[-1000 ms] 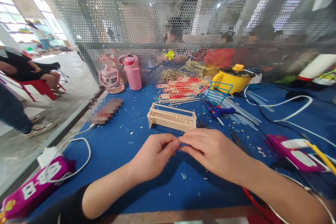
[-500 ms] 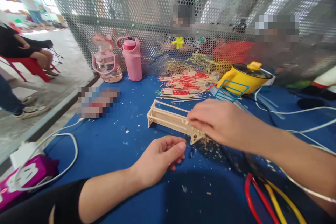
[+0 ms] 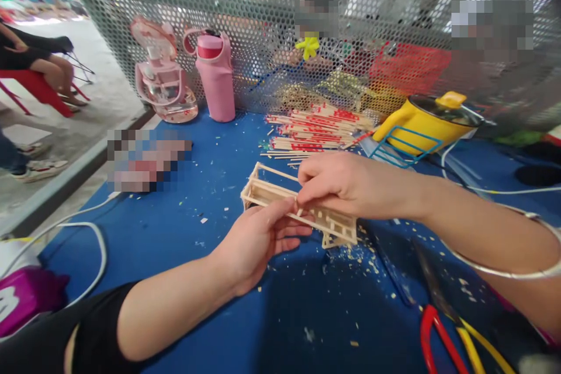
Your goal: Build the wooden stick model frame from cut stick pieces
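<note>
A small frame model (image 3: 280, 190) built of thin wooden sticks sits at a slant on the blue table, its far-left end formed as an open box. My left hand (image 3: 254, 242) grips its near rail, thumb on top and fingers curled underneath. Over the middle of the frame, my right hand (image 3: 339, 181) is closed in a pinch, its fingertips close to my left thumb. A short pale stick end shows beneath those fingertips, but whether they hold it is hard to see. The right hand covers part of the frame's far side.
Bundled wooden sticks (image 3: 315, 128) lie behind the hands, beside a yellow pot (image 3: 429, 125) and blue wire rack (image 3: 407, 146). A pink bottle (image 3: 216, 79) and clear jug (image 3: 169, 90) stand by the mesh panel (image 3: 245, 6). Red-and-yellow-handled cutters (image 3: 442, 333) lie at front right.
My left hand has moved up and taken hold of the frame's near rail. My right hand has shifted left along the frame, uncovering its right end. The view has also shifted.
</note>
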